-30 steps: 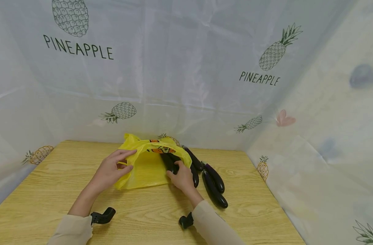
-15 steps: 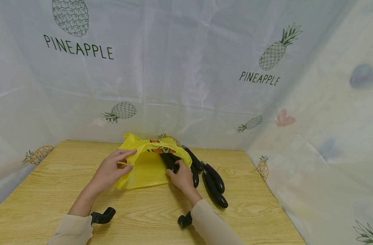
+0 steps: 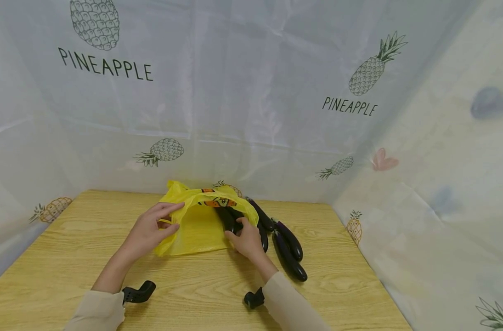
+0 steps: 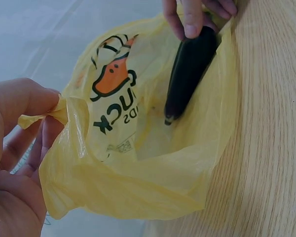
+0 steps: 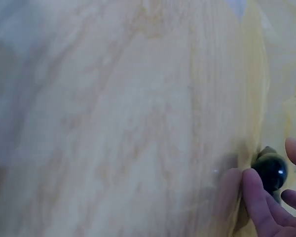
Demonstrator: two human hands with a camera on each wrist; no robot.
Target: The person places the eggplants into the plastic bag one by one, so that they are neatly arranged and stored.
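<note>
A yellow plastic bag (image 3: 201,230) with a printed duck lies on its side on the table, its mouth facing me. My left hand (image 3: 149,230) pinches the left part of its rim, with a twist of plastic between thumb and fingers in the left wrist view. My right hand (image 3: 247,236) reaches into the mouth on the right. Its fingers (image 5: 259,197) hold the rounded end of a dark eggplant (image 4: 192,74) inside the bag. The eggplant's stem end points deeper in. A second dark shape beside it in the head view is partly hidden.
Several more eggplants (image 3: 288,257) lie on the wooden table (image 3: 185,294) right of the bag, one partly behind the right hand. A pineapple-printed sheet (image 3: 243,101) hangs behind and at both sides. Black wrist mounts (image 3: 139,292) sit on both forearms.
Almost nothing differs. My right wrist has shifted slightly to the right, while its fingers stay at the eggplant. The left hand and the bag look still.
</note>
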